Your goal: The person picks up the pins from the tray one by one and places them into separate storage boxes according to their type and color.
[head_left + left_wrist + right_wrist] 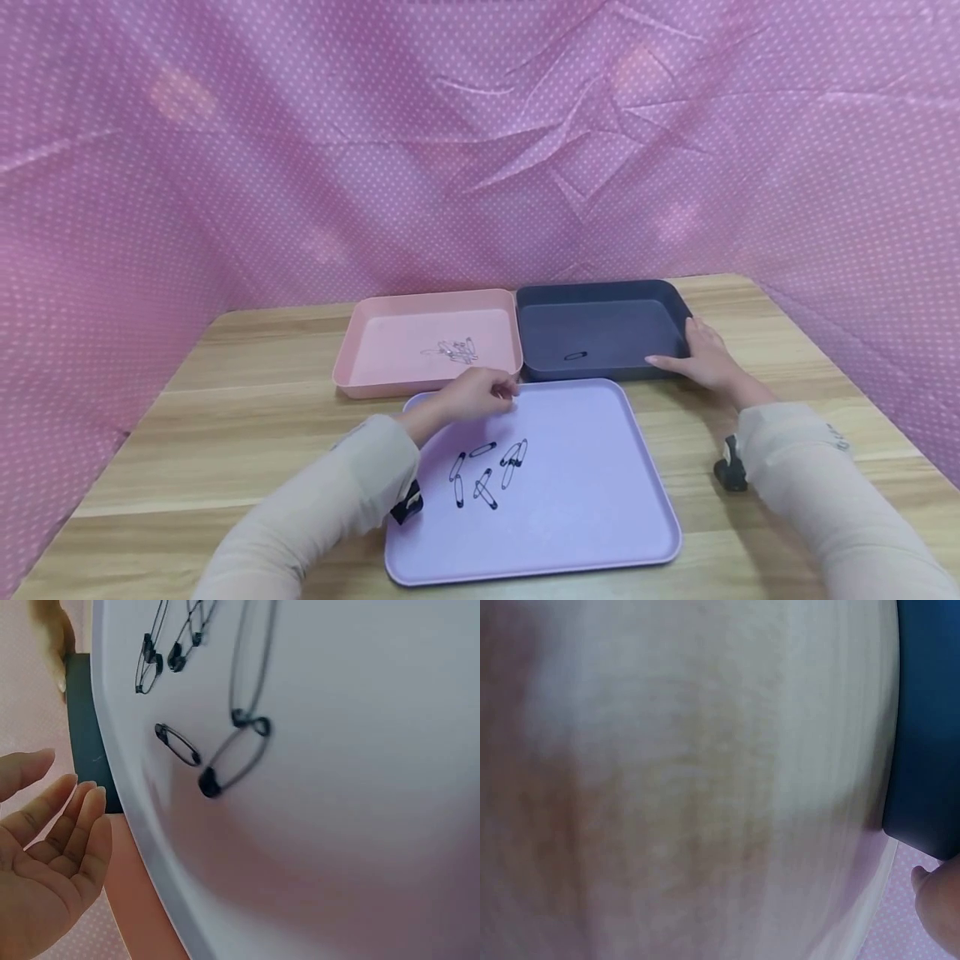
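Observation:
My left hand [480, 393] hovers over the back left of the lavender tray [592, 492], near the pink tray's front wall. Its fingers are loosely bent with nothing between them, as the left wrist view shows. Several black safety pins [178, 745] lie loose on the lavender tray, some overlapping. My right hand [708, 362] rests at the front right corner of the dark blue tray [600, 321], thumb along the front rim and fingers at the right side. One black safety pin [575, 356] lies inside that tray near its front.
Behind the lavender tray, the pink tray [397, 337] sits side by side with the dark one. Silver safety pins [456, 350] are heaped toward its front right. All stand on a wood-grain table [247, 400]. Pink dotted cloth [450, 167] hangs around the back and sides.

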The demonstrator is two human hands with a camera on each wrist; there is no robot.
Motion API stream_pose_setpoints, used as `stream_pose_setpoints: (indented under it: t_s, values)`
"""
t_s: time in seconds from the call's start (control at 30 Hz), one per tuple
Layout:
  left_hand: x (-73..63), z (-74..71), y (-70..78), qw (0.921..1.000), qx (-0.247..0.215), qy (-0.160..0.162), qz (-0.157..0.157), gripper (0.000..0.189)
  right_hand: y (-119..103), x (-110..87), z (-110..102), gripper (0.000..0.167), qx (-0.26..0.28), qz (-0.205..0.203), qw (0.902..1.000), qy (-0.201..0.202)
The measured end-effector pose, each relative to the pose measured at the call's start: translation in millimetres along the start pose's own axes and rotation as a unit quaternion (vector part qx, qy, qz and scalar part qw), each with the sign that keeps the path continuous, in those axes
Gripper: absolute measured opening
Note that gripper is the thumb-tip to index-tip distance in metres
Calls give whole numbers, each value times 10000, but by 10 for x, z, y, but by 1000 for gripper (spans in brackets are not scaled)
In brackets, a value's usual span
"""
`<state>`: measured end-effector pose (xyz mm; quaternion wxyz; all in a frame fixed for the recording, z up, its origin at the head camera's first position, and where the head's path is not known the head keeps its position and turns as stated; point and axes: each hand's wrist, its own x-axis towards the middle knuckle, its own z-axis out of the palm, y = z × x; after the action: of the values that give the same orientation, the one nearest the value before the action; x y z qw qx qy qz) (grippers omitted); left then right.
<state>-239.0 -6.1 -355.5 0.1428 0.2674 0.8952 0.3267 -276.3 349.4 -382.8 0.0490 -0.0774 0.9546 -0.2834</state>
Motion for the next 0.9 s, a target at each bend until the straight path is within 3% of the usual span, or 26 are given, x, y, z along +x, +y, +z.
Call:
stream_pose_setpoints:
  t_s: [0.4, 0.57, 0.77, 0.9]
  values:
    - [-228, -49, -139, 9998, 121, -162, -29, 18, -19, 13, -13, 108, 19, 30, 10000, -23]
    - [-309, -61, -170, 9987, 207, -379, -265, 18, -22, 3, -3, 107, -2, -17, 10000, -31]
    - [-358, -58, -197, 9972, 427, -452, -421, 16, -8, -1, -5, 107, -11, -42, 10000, -25]
    - [-361, -42, -205, 9973, 443, -470, -342, 15, -6, 7, -13, 106, -15, -86, 10000, -11]
